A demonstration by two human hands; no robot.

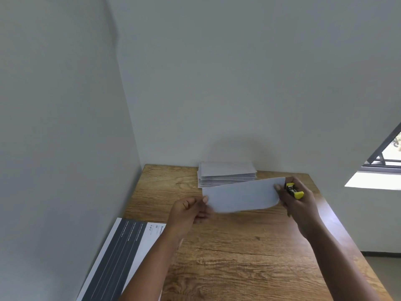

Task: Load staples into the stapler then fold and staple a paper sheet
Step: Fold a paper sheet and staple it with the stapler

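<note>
Head camera looks forward and down, close over the table [238,257], perhaps tilted.

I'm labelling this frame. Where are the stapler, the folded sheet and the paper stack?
stapler [294,190]: head view, on its yellow-and-black body.
folded sheet [242,195]: head view, middle of its upper face.
paper stack [226,173]: head view, top sheet.

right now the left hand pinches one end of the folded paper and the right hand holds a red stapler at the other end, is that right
Not quite: the stapler is yellow and black, not red. The head view shows it in the right hand at the right end of the folded paper, while the left hand pinches the left end above the table.
</note>
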